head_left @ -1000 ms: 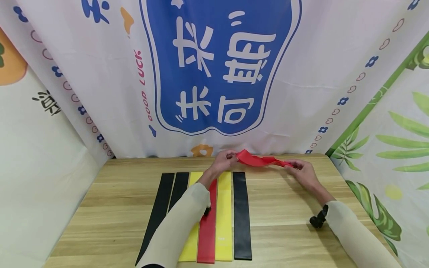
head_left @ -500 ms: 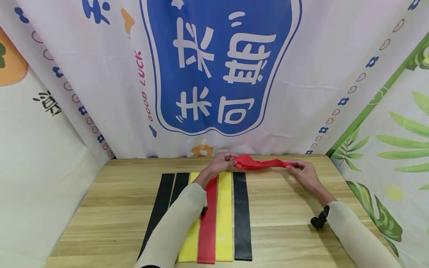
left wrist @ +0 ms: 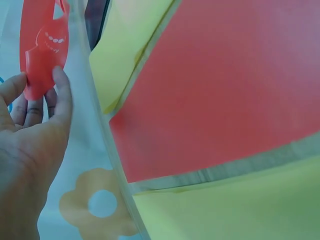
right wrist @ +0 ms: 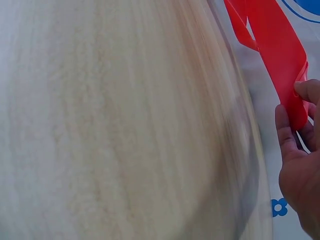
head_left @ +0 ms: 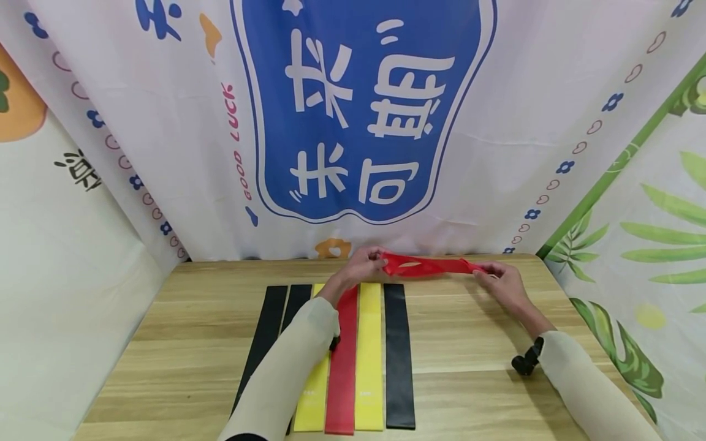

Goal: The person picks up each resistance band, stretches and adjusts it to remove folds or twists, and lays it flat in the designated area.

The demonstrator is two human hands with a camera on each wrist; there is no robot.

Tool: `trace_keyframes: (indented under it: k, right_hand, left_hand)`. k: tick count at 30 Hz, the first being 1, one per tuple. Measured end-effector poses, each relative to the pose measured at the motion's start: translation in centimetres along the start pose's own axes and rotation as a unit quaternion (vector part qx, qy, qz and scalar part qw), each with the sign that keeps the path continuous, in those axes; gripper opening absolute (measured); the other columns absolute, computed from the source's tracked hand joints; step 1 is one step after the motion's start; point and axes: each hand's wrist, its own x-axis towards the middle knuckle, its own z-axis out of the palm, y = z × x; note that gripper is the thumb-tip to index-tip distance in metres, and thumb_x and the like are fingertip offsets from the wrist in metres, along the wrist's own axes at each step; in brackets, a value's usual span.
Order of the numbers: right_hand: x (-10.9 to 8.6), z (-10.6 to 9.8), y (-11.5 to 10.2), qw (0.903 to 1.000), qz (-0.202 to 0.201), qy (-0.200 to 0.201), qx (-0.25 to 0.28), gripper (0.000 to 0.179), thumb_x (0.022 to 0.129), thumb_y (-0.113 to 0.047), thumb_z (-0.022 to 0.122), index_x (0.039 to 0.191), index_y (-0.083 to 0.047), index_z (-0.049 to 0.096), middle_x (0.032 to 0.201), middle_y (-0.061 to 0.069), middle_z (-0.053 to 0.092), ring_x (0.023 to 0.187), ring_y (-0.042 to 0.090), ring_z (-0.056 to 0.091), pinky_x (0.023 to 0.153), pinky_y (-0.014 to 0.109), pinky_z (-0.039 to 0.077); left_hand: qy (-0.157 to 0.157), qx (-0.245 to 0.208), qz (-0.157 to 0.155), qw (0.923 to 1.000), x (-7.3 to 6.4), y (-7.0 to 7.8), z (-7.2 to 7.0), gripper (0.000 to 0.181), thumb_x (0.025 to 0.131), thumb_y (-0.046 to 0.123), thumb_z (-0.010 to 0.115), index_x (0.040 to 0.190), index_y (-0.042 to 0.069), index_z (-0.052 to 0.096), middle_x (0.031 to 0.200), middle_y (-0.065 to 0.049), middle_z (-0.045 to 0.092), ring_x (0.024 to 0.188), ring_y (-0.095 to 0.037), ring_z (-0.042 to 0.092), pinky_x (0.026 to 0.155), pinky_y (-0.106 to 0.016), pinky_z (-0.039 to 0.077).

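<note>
A red resistance loop band [head_left: 441, 266] is stretched lengthwise between both hands over the far edge of the table. My left hand [head_left: 358, 264] pinches its left end; in the left wrist view the thumb and fingers grip the red band [left wrist: 42, 65], which has white printing. At the other end, my right hand [head_left: 501, 283] pinches the band between thumb and fingers. A slit of space shows between the loop's two layers near the left hand. Below the left forearm lies a second red band [head_left: 342, 367], flat between a yellow band [head_left: 369, 349] and another yellow band [head_left: 313, 398].
Two black bands [head_left: 269, 321] lie at the left of the row, partly under the left sleeve. One more black band [head_left: 398, 355] ends the row on the right. A printed curtain [head_left: 485, 202] hangs behind the wooden table [head_left: 463, 392].
The held red band has gone from twisted and sagging to straighter, with its loop parted near the left end. My left hand has shifted slightly left; the right hand has barely moved.
</note>
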Motion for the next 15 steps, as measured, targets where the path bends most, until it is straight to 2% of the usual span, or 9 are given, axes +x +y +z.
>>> trace_keyframes:
  k: [4,11,15]
  right_hand:
    - [0.01,0.01,-0.20,1.0000,0.002,0.005,0.007,0.043,0.103,-0.034,0.071,0.129,0.001,0.073,0.119,0.021,0.070,0.098,0.022,0.057,0.077,0.018,0.048]
    - [0.36,0.48,0.20,0.9987,0.005,0.014,0.049,0.037,0.103,-0.026,0.072,0.126,0.004,0.073,0.115,0.016,0.074,0.088,0.008,0.063,0.074,0.017,0.055]
    - [0.47,0.69,0.38,0.9970,0.018,0.006,0.074,0.039,0.104,-0.026,0.071,0.127,0.005,0.071,0.116,0.018,0.072,0.089,0.011,0.068,0.077,0.020,0.059]
  left_hand:
    - [0.009,-0.018,0.012,0.9997,-0.08,0.15,0.03,0.028,0.101,0.007,0.068,0.129,0.008,0.071,0.120,-0.011,0.066,0.110,-0.026,0.059,0.096,-0.049,0.059]
    - [0.026,-0.022,0.023,0.9991,0.04,0.07,0.13,0.025,0.103,0.009,0.066,0.127,0.008,0.073,0.114,-0.011,0.067,0.107,-0.032,0.062,0.095,-0.047,0.058]
    - [0.031,-0.019,0.030,0.9989,0.03,0.09,0.18,0.022,0.105,0.011,0.062,0.124,0.008,0.074,0.116,-0.011,0.067,0.105,-0.031,0.061,0.098,-0.049,0.057]
